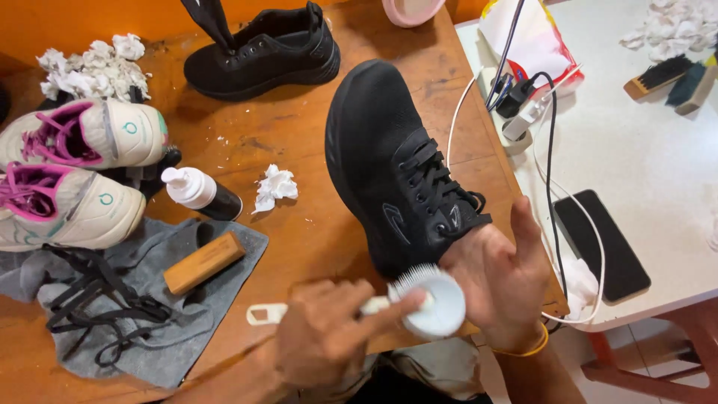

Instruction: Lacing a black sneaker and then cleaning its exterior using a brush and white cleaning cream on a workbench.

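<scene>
Brushing one of two black shoes (389,164), white brush (434,299).

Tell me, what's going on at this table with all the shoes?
A person is cleaning a black sneaker. Their right hand is tucked into its opening, holding it up off the wooden table, while the left hand presses a round white brush against the heel. Nearby lie a second black sneaker, a pair of white and pink sneakers, a small pump bottle, a wooden brush on a grey cloth and loose black laces.
</scene>
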